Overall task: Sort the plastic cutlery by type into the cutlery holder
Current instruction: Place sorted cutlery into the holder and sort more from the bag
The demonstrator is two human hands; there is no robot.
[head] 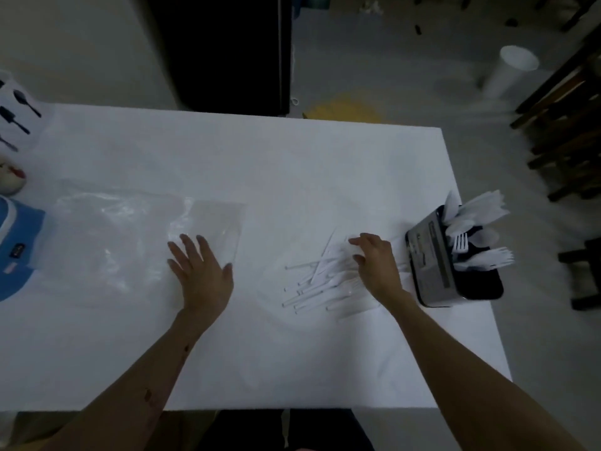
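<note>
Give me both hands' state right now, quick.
Left hand: open, fingers spread flat on the clear plastic bag.
Right hand: over the cutlery pile, fingers reaching down; grip cannot be told.

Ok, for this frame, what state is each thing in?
cutlery holder: upright, partly filled with forks and spoons.
loose cutlery: piled flat on the table.
plastic bag: lying flat.
left hand: open, resting on the bag.
right hand: fingers reaching into the pile.

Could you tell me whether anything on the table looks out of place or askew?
The holder sits right at the table's right edge, slightly overhanging. Loose cutlery lies jumbled under the right hand.
</note>
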